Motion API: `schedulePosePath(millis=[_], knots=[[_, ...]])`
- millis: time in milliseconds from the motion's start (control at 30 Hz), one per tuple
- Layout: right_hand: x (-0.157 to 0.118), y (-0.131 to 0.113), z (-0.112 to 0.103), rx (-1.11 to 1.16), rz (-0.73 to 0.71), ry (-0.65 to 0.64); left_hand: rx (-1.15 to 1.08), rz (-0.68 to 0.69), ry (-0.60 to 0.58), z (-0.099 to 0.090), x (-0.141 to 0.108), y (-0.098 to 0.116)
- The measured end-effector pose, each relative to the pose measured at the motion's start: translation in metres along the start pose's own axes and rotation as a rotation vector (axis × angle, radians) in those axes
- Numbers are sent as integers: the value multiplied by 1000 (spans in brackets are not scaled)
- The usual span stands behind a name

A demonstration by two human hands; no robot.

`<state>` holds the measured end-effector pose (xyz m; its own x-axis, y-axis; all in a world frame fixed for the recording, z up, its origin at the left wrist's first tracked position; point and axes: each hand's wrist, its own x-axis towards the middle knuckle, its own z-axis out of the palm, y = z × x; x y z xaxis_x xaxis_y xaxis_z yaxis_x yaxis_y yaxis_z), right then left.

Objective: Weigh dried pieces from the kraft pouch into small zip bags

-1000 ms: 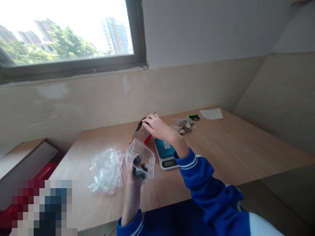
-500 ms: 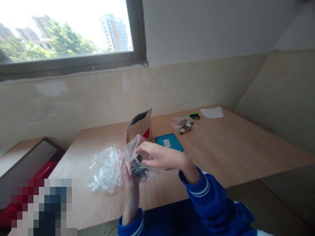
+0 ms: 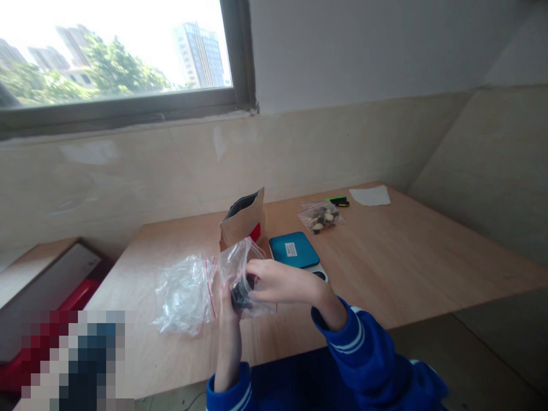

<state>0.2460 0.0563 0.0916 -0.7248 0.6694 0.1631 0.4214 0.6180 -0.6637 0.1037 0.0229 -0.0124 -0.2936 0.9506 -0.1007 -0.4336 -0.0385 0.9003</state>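
A clear zip bag with dark pieces in its lower part is held up over the table. My left hand grips its left side from below, fingers partly hidden behind the plastic. At the bag's mouth is my right hand, its fingers curled down at the opening near the dark pieces; whether they pinch a piece is hidden. Just behind the bag stands an open brown paper pouch with a red mark. A scale with a blue-green top lies behind my right hand.
A pile of clear plastic bags lies left of my hands. Farther back on the wooden table are a bag of mushroom-like pieces, a black and green tool and white paper. A red object is at left.
My right hand has moved slightly down and right, deeper into the bag's mouth. The bag has shifted a little to the right, and more of the scale's front shows.
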Motion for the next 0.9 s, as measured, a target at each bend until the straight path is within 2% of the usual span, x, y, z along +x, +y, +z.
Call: schedulePosePath(millis=[200, 433, 600, 733, 900], knots=[[-4, 4, -4, 79, 6, 66, -23, -65, 8, -2, -1, -1], [-1, 7, 3, 65, 28, -56, 0, -104, 3, -3, -3, -1], [-3, 14, 11, 90, -7, -148, 36, -55, 39, -3, 0, -3], [-4, 19, 15, 60, -4, -163, 18, -34, 42, 2, -2, 0], [-2, 20, 18, 57, 22, -109, 32, -131, 7, 3, -5, 6]])
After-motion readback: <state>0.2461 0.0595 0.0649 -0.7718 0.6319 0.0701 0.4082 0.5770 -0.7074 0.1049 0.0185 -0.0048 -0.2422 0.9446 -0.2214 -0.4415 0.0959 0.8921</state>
